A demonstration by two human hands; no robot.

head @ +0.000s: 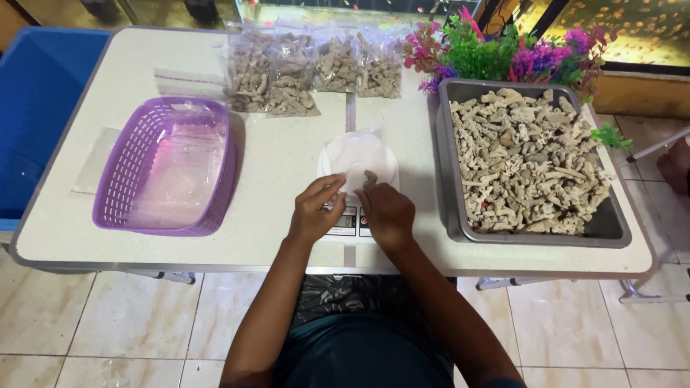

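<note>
Head view looks down on a white folding desk (287,165), and at its near edge sits a small kitchen scale (357,188) with a round white platform, which serves as the landmark for everything else. Over the scale's platform lies a clear plastic bag (359,154), loose and crumpled. The left hand (316,208) rests at the scale's near left side, thumb and fingers pinched on the bag's lower edge. The right hand (387,213) is at the scale's near right side, over the display, its fingertips closed on a small grey-brown coral fragment (371,177) held just at the bag's mouth. Both hands lie just beside each other, almost touching.

Right of the scale, close to it, stands a grey rectangular tray (618,226) heaped with pale coral rubble (528,158). Beyond the tray, at the desk's far right corner, are artificial aquarium plants (503,54) in green, pink and purple. Straight beyond the scale, along the far edge, lies a row of filled clear bags of coral pieces (309,72). Left of the scale, well apart from it, sits a purple plastic basket (169,165) holding flat empty clear bags. Further left, off the desk, is a blue bin (36,108). Below the scale the tiled floor (108,316) shows.
</note>
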